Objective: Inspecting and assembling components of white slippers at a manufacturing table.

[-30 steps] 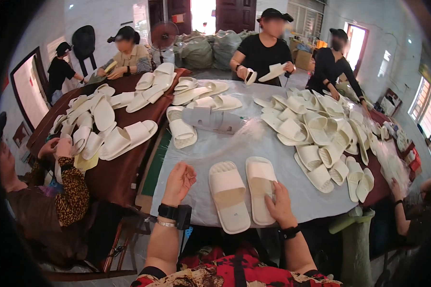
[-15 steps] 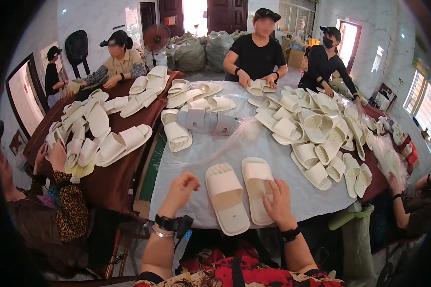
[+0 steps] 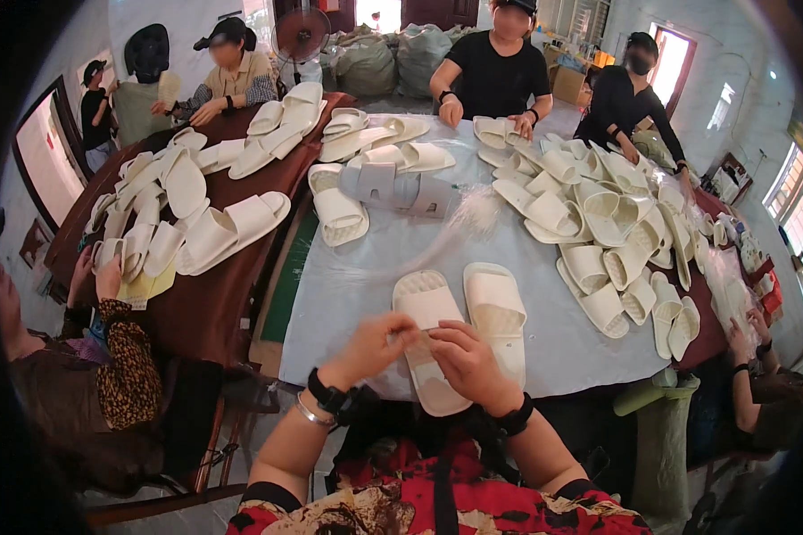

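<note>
Two cream slide slippers stand side by side at the near edge of the table before me, open ends toward me: the left slipper (image 3: 422, 290) and the right slipper (image 3: 495, 303). Above the left one's strap and footbed my two hands meet. My left hand (image 3: 376, 348) is closed, fingertips pinched together. Close against it, my right hand (image 3: 471, 358) has its fingers bent and pinched too. Whatever lies between the fingertips is too small to make out. Beyond the slippers lies a bunch of thin clear plastic strands (image 3: 477, 212), with a pair of grey slippers (image 3: 397, 189) beside it.
Heaped cream slippers (image 3: 589, 214) cover the right side of the pale table sheet (image 3: 348, 312). More slippers (image 3: 232, 232) lie on the brown-covered table (image 3: 214, 312) at left. Several co-workers sit or stand around. Large sacks (image 3: 366, 67) and a fan (image 3: 302, 34) are at the back.
My right hand has left the right slipper and moved left; my left hand has come right to meet it over the left slipper. The far co-worker's hands have moved apart.
</note>
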A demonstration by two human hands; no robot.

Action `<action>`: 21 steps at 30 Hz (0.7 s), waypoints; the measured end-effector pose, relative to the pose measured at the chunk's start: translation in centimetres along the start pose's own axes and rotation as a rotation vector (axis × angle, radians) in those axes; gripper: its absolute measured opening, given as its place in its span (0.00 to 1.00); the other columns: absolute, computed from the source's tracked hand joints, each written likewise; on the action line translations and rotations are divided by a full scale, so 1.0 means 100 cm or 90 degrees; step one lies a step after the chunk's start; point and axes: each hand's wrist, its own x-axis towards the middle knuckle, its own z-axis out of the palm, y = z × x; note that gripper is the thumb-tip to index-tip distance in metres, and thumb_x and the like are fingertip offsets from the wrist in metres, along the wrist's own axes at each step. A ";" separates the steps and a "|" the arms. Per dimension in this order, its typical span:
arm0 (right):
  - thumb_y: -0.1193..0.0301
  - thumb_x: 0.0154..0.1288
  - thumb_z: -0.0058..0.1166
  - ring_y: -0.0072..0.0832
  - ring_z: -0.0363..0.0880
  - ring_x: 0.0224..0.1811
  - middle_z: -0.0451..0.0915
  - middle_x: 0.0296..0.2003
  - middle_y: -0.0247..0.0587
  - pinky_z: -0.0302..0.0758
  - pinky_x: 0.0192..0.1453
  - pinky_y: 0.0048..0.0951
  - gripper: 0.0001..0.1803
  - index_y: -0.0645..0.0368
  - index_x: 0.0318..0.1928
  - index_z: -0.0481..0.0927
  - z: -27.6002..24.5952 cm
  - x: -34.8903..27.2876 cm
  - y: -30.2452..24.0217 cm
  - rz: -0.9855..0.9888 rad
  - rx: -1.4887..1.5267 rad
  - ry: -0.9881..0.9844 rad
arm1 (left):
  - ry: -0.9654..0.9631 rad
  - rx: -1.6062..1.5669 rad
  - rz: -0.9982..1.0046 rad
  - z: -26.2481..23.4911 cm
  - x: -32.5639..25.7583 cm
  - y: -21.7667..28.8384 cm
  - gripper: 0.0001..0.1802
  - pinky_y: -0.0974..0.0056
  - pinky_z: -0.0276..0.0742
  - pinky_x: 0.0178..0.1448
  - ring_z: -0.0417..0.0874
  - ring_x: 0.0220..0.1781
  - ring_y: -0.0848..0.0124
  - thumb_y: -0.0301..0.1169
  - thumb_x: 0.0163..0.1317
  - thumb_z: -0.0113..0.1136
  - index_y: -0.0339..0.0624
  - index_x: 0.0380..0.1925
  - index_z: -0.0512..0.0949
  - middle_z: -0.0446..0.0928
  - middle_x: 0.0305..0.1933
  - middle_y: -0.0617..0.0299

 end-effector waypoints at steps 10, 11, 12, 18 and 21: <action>0.81 0.59 0.54 0.46 0.80 0.45 0.81 0.38 0.47 0.78 0.47 0.40 0.06 0.65 0.38 0.76 -0.003 -0.016 -0.013 0.030 0.126 -0.005 | 0.027 0.393 -0.071 -0.020 0.065 -0.101 0.21 0.42 0.68 0.62 0.67 0.66 0.47 0.36 0.61 0.56 0.52 0.56 0.75 0.69 0.63 0.47; 0.82 0.58 0.54 0.46 0.80 0.40 0.80 0.34 0.47 0.77 0.43 0.40 0.06 0.65 0.38 0.76 -0.010 -0.019 -0.017 0.056 0.105 -0.044 | -0.006 0.490 -0.122 -0.019 0.068 -0.104 0.20 0.37 0.66 0.62 0.64 0.67 0.46 0.37 0.62 0.55 0.57 0.56 0.75 0.67 0.64 0.48; 0.83 0.58 0.54 0.45 0.79 0.34 0.79 0.30 0.46 0.76 0.38 0.40 0.07 0.65 0.38 0.76 -0.019 -0.020 -0.019 0.082 0.084 -0.084 | -0.005 0.487 -0.124 -0.019 0.073 -0.107 0.20 0.37 0.66 0.62 0.64 0.67 0.46 0.37 0.62 0.55 0.57 0.56 0.75 0.67 0.64 0.48; 0.82 0.60 0.52 0.42 0.74 0.25 0.75 0.24 0.47 0.70 0.29 0.35 0.05 0.64 0.37 0.77 -0.090 -0.049 -0.003 0.163 -0.103 0.116 | 0.049 0.525 -0.213 -0.020 0.091 -0.114 0.15 0.33 0.64 0.62 0.60 0.70 0.45 0.40 0.65 0.53 0.61 0.51 0.77 0.66 0.64 0.51; 0.82 0.61 0.52 0.39 0.73 0.24 0.75 0.24 0.46 0.70 0.29 0.33 0.04 0.64 0.37 0.76 -0.120 -0.069 -0.004 0.236 -0.138 0.179 | 0.039 0.532 -0.253 -0.017 0.099 -0.113 0.15 0.34 0.64 0.63 0.60 0.70 0.46 0.39 0.66 0.51 0.60 0.51 0.77 0.65 0.64 0.51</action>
